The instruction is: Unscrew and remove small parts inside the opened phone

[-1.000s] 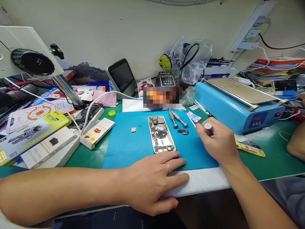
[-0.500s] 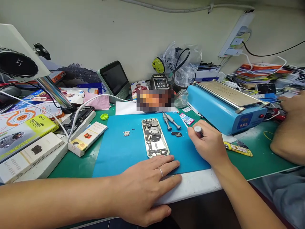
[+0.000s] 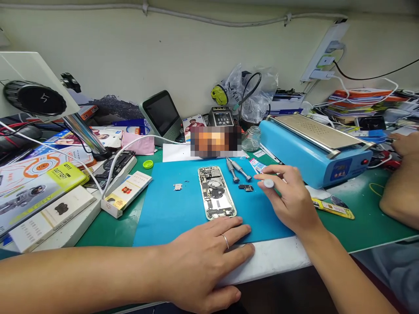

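An opened phone (image 3: 216,192) with its insides showing lies on a blue mat (image 3: 170,209). My left hand (image 3: 203,261) rests flat at the mat's front edge just below the phone, fingers stretched out, a ring on one finger. My right hand (image 3: 290,198) is to the right of the phone and holds a small screwdriver (image 3: 269,183) whose round silver cap faces the camera. Two more screwdrivers (image 3: 238,169) and a small black part (image 3: 246,188) lie between the phone and my right hand. A tiny metal part (image 3: 177,186) sits on the mat's left side.
A blue heating machine (image 3: 314,150) stands at the right, a glass jar (image 3: 251,138) beside it. Boxes (image 3: 42,205), a white cable and a microscope stand (image 3: 39,93) crowd the left. Another person's arm (image 3: 399,192) rests at the far right. A small screen (image 3: 162,114) leans at the back.
My right hand has loosened its grip and spread its fingers around the screwdriver, turning its cap toward the camera. The view has shifted slightly. My left hand has stayed in place.
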Demonstrator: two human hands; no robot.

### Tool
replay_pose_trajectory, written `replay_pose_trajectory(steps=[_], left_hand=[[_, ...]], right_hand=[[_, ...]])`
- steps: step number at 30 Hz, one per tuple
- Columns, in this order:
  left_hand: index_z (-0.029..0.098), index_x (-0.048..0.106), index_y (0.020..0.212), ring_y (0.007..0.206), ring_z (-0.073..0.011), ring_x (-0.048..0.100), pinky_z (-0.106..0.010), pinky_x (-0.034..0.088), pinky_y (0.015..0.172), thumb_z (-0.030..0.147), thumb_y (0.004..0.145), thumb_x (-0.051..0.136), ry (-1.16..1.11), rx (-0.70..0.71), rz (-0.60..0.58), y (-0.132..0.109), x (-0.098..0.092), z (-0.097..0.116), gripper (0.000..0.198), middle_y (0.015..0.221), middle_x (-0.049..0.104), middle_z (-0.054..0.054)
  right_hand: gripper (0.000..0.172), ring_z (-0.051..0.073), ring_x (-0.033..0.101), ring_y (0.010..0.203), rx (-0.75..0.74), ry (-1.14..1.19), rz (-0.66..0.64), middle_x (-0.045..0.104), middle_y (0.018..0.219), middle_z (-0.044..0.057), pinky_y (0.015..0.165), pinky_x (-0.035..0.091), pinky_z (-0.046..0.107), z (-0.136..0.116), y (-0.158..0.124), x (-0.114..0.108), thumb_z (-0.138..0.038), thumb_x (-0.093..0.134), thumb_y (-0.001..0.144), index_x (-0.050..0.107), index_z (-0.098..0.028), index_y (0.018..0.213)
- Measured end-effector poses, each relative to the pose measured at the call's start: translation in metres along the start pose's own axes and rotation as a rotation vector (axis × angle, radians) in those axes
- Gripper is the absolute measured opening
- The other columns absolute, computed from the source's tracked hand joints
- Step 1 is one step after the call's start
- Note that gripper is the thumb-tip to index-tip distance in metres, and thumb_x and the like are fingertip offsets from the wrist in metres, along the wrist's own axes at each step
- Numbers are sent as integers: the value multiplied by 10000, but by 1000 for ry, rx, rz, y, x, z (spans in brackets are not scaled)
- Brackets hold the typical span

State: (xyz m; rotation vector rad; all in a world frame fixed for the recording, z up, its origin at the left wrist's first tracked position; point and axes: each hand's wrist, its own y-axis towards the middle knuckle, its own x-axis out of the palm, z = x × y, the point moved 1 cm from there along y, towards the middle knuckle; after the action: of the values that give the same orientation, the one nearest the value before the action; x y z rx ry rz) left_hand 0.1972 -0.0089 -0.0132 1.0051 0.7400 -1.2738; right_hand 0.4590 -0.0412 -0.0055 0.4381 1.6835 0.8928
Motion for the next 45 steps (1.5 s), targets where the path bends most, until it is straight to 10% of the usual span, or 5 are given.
replay_pose_trajectory(steps=[14, 24, 30, 45], left_hand=[[36, 525, 1437, 1486, -353, 422, -427, 335, 1262, 437, 1050, 429, 152, 127, 31, 3, -5, -1, 565, 1562, 476, -210], [41, 558, 1435, 1354, -329, 552, -393, 335, 1253, 422, 1038, 417, 204, 230, -24, 5, -6, -3, 568, 1480, 556, -183], [-19, 446, 1531, 1519, -288, 414, -313, 205, 1319, 414, 1037, 464, 243, 262, -81, 5, -12, 1, 658, 1587, 484, -184], [-34, 524, 1484, 1560, -257, 358, -247, 177, 1320, 374, 1038, 480, 217, 321, -115, 9, -22, 1, 607, 1585, 497, -117]], right_hand=[[214, 150, 461, 573, -237, -110, 95, 478, 660, -31, 552, 374, 299, -14, 10, -8, -136, 664, 983, 724, -193, 1181], [164, 185, 565, 663, -539, -15, -510, 654, 751, 29, 582, 332, 329, -93, 73, 43, -69, 613, 955, 709, -187, 893], [199, 216, 623, 783, -655, 38, -667, 700, 843, 77, 592, 375, 341, -147, 94, 68, -333, 636, 1020, 705, -164, 941], [83, 227, 730, 819, -519, 29, -832, 745, 888, 61, 625, 473, 309, -173, 102, 88, -142, 656, 977, 718, -181, 936]])
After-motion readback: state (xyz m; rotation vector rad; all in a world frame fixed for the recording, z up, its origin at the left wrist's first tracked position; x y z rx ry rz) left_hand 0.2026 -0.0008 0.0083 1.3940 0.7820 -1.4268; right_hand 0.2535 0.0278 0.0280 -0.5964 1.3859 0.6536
